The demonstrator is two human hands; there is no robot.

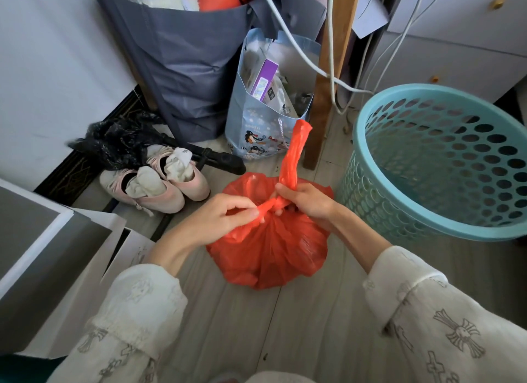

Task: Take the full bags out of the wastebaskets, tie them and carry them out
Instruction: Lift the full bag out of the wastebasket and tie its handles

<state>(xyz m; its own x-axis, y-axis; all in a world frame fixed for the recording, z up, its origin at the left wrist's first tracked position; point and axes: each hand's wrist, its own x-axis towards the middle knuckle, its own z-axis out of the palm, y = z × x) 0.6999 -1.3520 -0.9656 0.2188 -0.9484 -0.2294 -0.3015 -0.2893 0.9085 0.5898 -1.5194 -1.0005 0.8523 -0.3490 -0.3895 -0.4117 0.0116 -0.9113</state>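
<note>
A full red plastic bag (271, 251) sits on the pale wood floor in the middle of the view, outside the wastebasket. Its two handle strips cross at the top. My left hand (219, 220) pinches the left strip at the bag's neck. My right hand (308, 201) grips the other strip, whose twisted end (296, 149) stands up past my fingers. The teal perforated wastebasket (445, 160) stands to the right of the bag with no bag in it.
A grey fabric hamper (182, 69) and a blue cartoon paper bag (265, 120) stand behind. Pink shoes (159, 186) and a crumpled black bag (119, 140) lie at the left. White boxes (57, 254) sit near left. A wooden leg (328, 69) and cables (342, 83) run at back right.
</note>
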